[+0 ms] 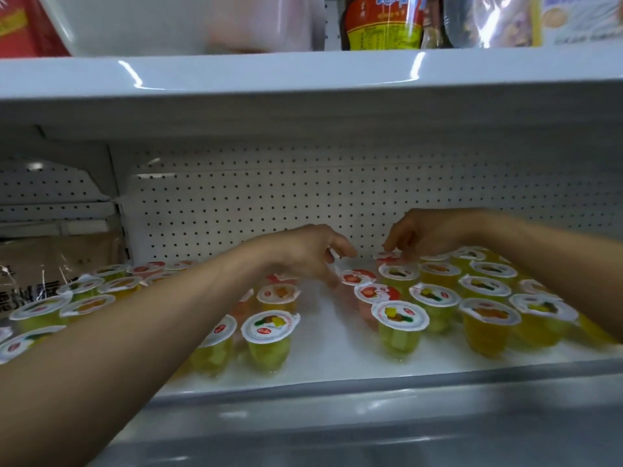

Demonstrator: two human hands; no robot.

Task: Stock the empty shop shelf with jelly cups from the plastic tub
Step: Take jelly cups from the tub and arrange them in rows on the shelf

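Jelly cups (399, 318) stand upright on the white shelf (337, 352). Yellow and green ones stand in rows at left and right, a few pink ones are near the middle, and a bare strip runs between. At the back, the curled fingers of my right hand (428, 230) pinch the rim of a red-lidded cup (387, 256), near the pegboard wall (269, 197). My left hand (303, 254) hovers near it with bent fingers; it is blurred, so I cannot tell if it holds something. The upper shelf (303, 72) carries a white plastic tub (151, 25), a bottle (384, 21) and packets (492, 21). A cardboard box (50, 261) sits far left.
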